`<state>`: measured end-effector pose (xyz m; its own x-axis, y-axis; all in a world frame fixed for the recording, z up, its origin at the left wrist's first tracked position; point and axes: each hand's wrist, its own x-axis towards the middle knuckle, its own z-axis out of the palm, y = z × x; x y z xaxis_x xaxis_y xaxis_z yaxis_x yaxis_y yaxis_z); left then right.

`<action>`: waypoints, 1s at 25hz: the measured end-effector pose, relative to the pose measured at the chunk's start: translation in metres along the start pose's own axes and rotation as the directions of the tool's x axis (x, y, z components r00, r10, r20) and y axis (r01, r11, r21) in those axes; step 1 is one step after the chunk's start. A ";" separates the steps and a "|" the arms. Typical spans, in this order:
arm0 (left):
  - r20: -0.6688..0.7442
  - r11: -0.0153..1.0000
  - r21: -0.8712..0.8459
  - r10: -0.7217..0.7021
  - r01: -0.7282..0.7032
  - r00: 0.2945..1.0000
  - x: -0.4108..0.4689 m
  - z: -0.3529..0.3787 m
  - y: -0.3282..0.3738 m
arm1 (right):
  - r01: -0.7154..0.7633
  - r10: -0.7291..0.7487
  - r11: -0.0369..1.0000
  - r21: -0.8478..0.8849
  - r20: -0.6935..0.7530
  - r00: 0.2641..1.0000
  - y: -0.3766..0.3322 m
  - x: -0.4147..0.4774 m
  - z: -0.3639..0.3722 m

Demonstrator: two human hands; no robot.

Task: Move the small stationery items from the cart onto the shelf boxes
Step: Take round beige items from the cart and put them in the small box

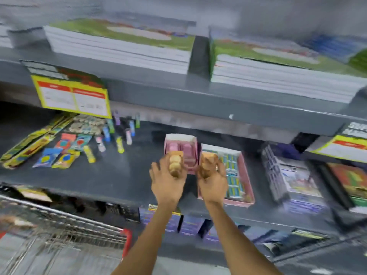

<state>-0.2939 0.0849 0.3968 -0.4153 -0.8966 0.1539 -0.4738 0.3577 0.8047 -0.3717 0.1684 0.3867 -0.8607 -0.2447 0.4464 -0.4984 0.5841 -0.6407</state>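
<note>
Nearest, at lower left, the wire cart (65, 231) with a red corner is badly smeared by motion blur, and its contents cannot be made out. Two bare forearms rise from the bottom edge to the middle shelf (111, 175). The left hand (168, 181) has its fingers closed around a stack of small tan round items (175, 162), held at the front of the small pink box (181, 149). The right hand (213, 181) grips a similar tan bundle (207, 161), its shape lost in blur, over the near left corner of the wide pink tray (244, 179) of blue-green packets. The hands hide the fronts of both boxes. Left on the shelf lie loose coloured packets (57, 155) and small tubes (119, 133). Above, a yellow price tag (73, 96) hangs from the upper shelf, which carries stacks of notebooks (119, 48), their covers unreadable.
</note>
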 end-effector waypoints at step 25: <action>0.181 0.926 0.182 0.300 -0.331 0.937 0.077 0.049 -0.038 | 0.051 0.004 0.989 -0.136 0.376 0.927 -0.007 0.039 0.077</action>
<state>-0.3461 0.0155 0.3500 -0.6715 -0.6854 0.2818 -0.4420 0.6757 0.5900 -0.4097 0.0949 0.3605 -0.8385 -0.5155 0.1767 -0.5232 0.6708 -0.5257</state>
